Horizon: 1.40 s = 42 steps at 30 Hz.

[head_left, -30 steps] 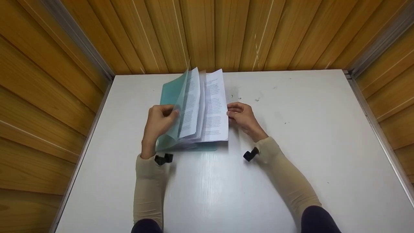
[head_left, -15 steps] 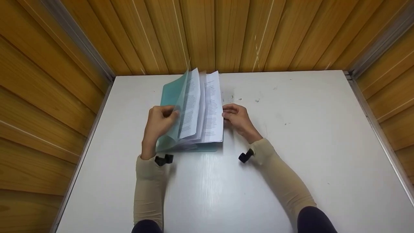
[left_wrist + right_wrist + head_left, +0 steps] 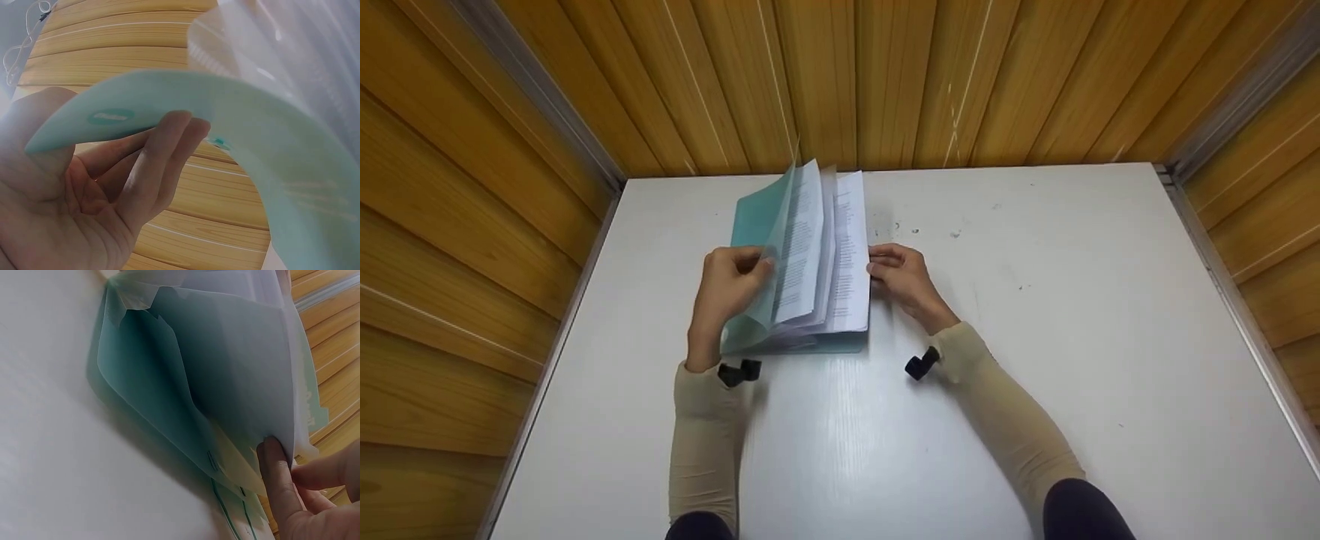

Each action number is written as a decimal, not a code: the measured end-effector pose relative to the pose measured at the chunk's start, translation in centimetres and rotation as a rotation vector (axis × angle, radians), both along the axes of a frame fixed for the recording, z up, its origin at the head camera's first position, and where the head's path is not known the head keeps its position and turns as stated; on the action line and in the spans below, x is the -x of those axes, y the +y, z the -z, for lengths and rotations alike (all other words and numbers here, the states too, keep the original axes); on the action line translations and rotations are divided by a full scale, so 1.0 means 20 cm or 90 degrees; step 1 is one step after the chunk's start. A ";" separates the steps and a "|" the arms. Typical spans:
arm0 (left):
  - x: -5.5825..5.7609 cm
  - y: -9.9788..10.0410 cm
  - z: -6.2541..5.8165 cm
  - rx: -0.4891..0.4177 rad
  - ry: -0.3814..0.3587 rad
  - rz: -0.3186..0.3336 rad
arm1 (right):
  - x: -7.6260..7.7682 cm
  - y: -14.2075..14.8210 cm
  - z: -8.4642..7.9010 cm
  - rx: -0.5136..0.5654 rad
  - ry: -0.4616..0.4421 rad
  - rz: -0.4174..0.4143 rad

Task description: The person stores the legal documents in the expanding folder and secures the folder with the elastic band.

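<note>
A teal folder [image 3: 761, 210] with clear inner pockets stands partly open on the table, its leaves fanned upward. Its bent, see-through front cover [image 3: 169, 93] is pinched by my left hand [image 3: 727, 281], thumb on one side and fingers on the other. My right hand [image 3: 911, 281] pinches the right edge of a printed sheet [image 3: 851, 262], which leans up from the folder. In the right wrist view, fingertips [image 3: 273, 450] press that sheet's underside, and the teal back cover [image 3: 140, 365] shows below it. Another printed page [image 3: 801, 240] stands behind the front cover.
The white table [image 3: 1080, 315] extends on both sides of the folder, with small dark marks to its right. Wood-look panels [image 3: 885, 82] wall the back and sides. A white cable [image 3: 25, 45] hangs at the left wrist view's upper corner.
My right hand has drifted left with the edge of the printed sheet, narrowing the spread of the leaves. My left hand stays almost still on the cover.
</note>
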<state>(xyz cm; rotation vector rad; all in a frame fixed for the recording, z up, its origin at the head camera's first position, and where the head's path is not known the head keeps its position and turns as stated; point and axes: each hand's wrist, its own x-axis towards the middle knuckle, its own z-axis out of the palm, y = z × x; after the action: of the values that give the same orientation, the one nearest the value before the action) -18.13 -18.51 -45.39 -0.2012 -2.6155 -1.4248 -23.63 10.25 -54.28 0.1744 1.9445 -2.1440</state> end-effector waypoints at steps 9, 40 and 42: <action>0.00 0.01 -0.01 -0.004 0.008 0.007 | 0.01 -0.03 -0.01 0.000 -0.004 -0.001; 0.01 0.01 -0.01 0.006 0.001 0.006 | 0.02 -0.14 0.02 -0.041 0.022 -0.018; 0.01 0.01 -0.01 0.006 0.002 0.007 | 0.03 -0.15 0.02 -0.037 0.024 -0.020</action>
<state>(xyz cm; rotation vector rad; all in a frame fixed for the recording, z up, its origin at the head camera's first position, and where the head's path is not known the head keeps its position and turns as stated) -18.38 -18.38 -45.27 -0.2200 -2.6235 -1.4144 -24.15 7.20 -54.68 0.1141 2.0176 -2.0879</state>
